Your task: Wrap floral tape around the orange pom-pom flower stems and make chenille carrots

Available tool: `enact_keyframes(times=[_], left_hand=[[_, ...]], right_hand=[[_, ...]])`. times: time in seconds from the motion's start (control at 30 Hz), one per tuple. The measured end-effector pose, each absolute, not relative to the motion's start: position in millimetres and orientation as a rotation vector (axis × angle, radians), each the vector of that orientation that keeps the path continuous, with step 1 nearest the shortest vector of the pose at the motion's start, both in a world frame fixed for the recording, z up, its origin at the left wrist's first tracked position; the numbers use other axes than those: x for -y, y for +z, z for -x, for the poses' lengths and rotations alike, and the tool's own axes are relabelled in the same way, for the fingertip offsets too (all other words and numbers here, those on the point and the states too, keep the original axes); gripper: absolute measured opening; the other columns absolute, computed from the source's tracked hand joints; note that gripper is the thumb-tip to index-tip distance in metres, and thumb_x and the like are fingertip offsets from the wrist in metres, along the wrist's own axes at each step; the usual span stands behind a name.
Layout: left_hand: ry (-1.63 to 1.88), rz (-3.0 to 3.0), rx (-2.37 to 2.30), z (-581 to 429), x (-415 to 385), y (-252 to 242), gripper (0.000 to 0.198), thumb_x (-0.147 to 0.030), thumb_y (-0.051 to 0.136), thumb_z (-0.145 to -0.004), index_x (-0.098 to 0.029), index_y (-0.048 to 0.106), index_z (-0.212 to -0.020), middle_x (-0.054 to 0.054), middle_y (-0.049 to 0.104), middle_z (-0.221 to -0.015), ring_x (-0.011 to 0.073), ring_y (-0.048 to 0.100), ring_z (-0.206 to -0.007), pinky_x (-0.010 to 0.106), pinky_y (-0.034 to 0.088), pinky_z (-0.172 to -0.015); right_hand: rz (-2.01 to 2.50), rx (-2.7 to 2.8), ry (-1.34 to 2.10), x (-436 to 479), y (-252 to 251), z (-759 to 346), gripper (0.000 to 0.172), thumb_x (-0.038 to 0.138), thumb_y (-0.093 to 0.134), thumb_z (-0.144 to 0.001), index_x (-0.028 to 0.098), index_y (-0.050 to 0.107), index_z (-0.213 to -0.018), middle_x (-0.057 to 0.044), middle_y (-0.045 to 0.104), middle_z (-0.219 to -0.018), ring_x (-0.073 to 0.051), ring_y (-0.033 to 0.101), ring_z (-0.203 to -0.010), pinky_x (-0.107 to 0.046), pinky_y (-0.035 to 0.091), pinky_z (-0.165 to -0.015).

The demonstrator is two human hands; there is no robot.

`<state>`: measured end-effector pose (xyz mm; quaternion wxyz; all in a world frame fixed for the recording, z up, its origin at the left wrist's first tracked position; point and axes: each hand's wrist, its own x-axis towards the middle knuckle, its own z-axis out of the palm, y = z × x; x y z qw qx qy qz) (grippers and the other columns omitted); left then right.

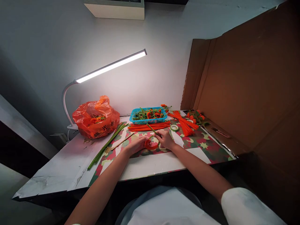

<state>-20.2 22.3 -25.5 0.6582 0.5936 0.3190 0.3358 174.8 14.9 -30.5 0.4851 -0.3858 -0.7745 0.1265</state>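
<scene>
Close together above the camouflage-patterned mat, my two hands work at one spot. My left hand [138, 145] is closed on a curved orange fuzzy piece [153, 147], apparently a bent pipe cleaner. In my right hand [165, 139], pinched fingers hold a thin green stem [152, 128] that slants up to the left, with its lower end near the orange piece. Just behind the hands lies a bundle of straight orange pipe cleaners [150, 126]. A roll of green tape [174, 127] rests to their right.
A blue basket [131, 120] holds orange flowers with green stems. An orange plastic bag [96, 125] stands left, beneath a lit lamp [112, 66]. Green stems [106, 147] and a thin stick [122, 141] lie left; more orange pipe cleaners [184, 123] lie right, near a cardboard wall [246, 78].
</scene>
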Motion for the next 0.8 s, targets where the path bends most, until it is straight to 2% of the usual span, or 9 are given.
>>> enact_keyframes(times=[0.1, 0.17, 0.27, 0.37, 0.47, 0.53, 0.67, 0.8], left_hand=[[0.778, -1.346, -0.717, 20.5, -23.6, -27.6, 0.022, -0.036, 0.058, -0.079, -0.017, 0.062, -0.068, 0.007, 0.07, -0.072, 0.0189, 0.066, -0.071, 0.033, 0.053, -0.069], [0.806, -1.347, -0.721, 21.0, -25.8, -30.1, 0.021, -0.037, 0.063, -0.077, -0.016, 0.065, -0.077, 0.007, 0.071, -0.077, 0.0204, 0.067, -0.077, 0.033, 0.053, -0.071], [0.95, -1.452, -0.815, 21.8, -30.1, -34.1, 0.037, -0.042, 0.073, -0.068, -0.017, 0.066, -0.095, 0.007, 0.073, -0.085, 0.0204, 0.068, -0.079, 0.031, 0.054, -0.069], [1.103, -1.575, -0.93, 22.1, -33.7, -37.1, 0.049, -0.049, 0.074, -0.065, -0.016, 0.065, -0.101, 0.008, 0.073, -0.091, 0.0199, 0.069, -0.077, 0.032, 0.055, -0.068], [1.164, -1.62, -0.979, 22.2, -35.8, -39.6, 0.046, -0.05, 0.071, -0.067, -0.014, 0.066, -0.096, 0.008, 0.073, -0.089, 0.0191, 0.068, -0.074, 0.031, 0.055, -0.066], [1.199, -1.669, -1.02, 22.3, -36.7, -41.2, 0.039, -0.046, 0.07, -0.069, -0.014, 0.068, -0.092, 0.008, 0.073, -0.084, 0.0186, 0.068, -0.071, 0.029, 0.055, -0.062], [1.264, -1.78, -1.101, 23.0, -37.0, -42.7, 0.027, -0.037, 0.067, -0.071, -0.016, 0.072, -0.088, 0.007, 0.073, -0.084, 0.0174, 0.066, -0.069, 0.026, 0.053, -0.058], [1.303, -1.869, -1.166, 23.6, -34.4, -39.7, 0.023, -0.03, 0.063, -0.073, -0.017, 0.073, -0.09, 0.004, 0.072, -0.075, 0.0161, 0.064, -0.064, 0.026, 0.052, -0.057]], right_hand=[[0.942, 1.873, 0.3, -15.3, -30.5, -175.0, 0.021, 0.03, 0.052, -0.086, 0.018, 0.057, -0.069, 0.002, 0.049, -0.058, -0.012, 0.046, -0.056, -0.023, 0.034, -0.057], [0.985, 1.827, 0.296, -15.8, -31.1, -175.0, 0.022, 0.03, 0.052, -0.085, 0.017, 0.058, -0.069, 0.002, 0.05, -0.057, -0.012, 0.046, -0.055, -0.023, 0.034, -0.057], [1.055, 1.747, 0.29, -16.8, -32.2, -175.1, 0.023, 0.03, 0.051, -0.085, 0.017, 0.061, -0.069, 0.001, 0.05, -0.055, -0.012, 0.044, -0.052, -0.023, 0.034, -0.055], [1.088, 1.712, 0.277, -18.0, -33.0, -176.1, 0.023, 0.03, 0.05, -0.086, 0.016, 0.068, -0.087, 0.002, 0.05, -0.055, -0.012, 0.043, -0.051, -0.024, 0.033, -0.053], [1.129, 1.73, 0.23, -19.0, -31.6, -179.6, 0.038, 0.032, 0.044, -0.091, 0.016, 0.063, -0.12, 0.003, 0.049, -0.053, -0.012, 0.039, -0.049, -0.023, 0.031, -0.052], [1.147, 1.8, 0.159, -19.2, -29.0, -183.6, 0.042, 0.031, 0.04, -0.094, 0.018, 0.057, -0.13, 0.003, 0.05, -0.053, -0.012, 0.038, -0.049, -0.023, 0.03, -0.054], [1.173, 2.026, 0.015, -18.7, -23.0, -192.6, 0.044, 0.017, 0.041, -0.092, 0.024, 0.053, -0.134, 0.001, 0.063, -0.063, -0.012, 0.049, -0.058, -0.022, 0.034, -0.065], [1.273, 2.159, -0.007, -18.2, -21.4, -197.1, 0.054, 0.004, 0.045, -0.085, 0.03, 0.055, -0.131, -0.002, 0.073, -0.08, -0.014, 0.06, -0.072, -0.025, 0.036, -0.072]])
